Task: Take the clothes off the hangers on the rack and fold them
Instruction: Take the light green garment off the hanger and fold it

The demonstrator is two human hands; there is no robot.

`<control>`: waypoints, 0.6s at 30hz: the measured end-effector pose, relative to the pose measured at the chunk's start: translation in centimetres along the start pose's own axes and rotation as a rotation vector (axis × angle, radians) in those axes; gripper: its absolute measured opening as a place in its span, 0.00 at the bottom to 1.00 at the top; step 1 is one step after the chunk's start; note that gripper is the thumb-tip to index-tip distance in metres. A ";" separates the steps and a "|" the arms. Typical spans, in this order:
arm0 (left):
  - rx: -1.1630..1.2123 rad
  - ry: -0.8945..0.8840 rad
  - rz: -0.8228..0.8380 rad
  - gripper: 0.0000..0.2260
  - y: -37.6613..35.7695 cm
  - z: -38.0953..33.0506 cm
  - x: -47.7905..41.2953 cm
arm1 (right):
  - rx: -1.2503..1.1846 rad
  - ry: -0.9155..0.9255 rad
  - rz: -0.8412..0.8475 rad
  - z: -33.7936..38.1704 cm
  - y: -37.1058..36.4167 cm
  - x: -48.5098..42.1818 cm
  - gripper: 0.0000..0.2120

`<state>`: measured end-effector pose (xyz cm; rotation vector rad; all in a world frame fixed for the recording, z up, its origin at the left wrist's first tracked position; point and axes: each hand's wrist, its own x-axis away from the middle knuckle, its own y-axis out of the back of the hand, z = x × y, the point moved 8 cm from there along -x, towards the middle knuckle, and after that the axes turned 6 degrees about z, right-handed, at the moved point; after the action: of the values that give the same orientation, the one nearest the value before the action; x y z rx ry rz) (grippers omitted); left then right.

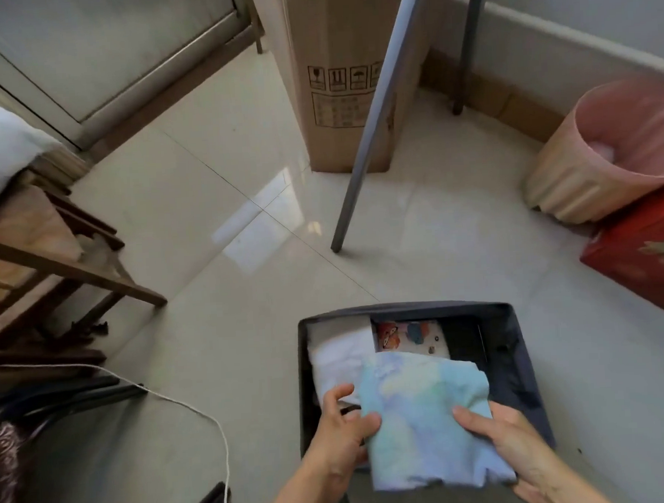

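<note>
A folded pastel blue-green garment (424, 419) is held over a dark fabric storage box (520, 341) on the floor. My left hand (342, 431) grips its left edge and my right hand (513, 445) grips its right edge. Inside the box lie a folded white garment (339, 354) at the left and a folded piece with colourful cartoon prints (408, 334) at the back. Two grey metal legs of the rack (370, 134) rise ahead; no hangers are in view.
A tall cardboard box (333, 78) stands ahead by the rack legs. A pink ribbed bin (606, 152) and a red box (646, 254) sit at the right. Wooden furniture (54, 262) and a white cable (200, 412) lie at the left.
</note>
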<state>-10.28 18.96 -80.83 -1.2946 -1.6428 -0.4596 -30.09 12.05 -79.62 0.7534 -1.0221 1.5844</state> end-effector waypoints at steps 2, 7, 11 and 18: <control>-0.042 -0.005 -0.017 0.17 0.3 1.5 -2.0 | 0.016 -0.016 -0.041 -1.5 1.3 -2.1 0.07; -0.168 -0.050 -0.038 0.11 0.1 3.1 -6.9 | 0.061 -0.008 -0.127 -3.0 4.0 -7.0 0.10; -0.219 -0.108 -0.043 0.15 -1.0 2.8 -11.0 | 0.072 0.034 -0.163 -2.1 6.0 -10.6 0.10; -0.264 -0.187 -0.124 0.19 -1.5 2.1 -17.1 | 0.097 0.114 -0.179 -1.1 8.6 -17.8 0.12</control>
<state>-12.92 10.94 -95.86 -1.4703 -1.8735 -0.6655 -34.07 4.70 -97.54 0.7894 -0.7779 1.5116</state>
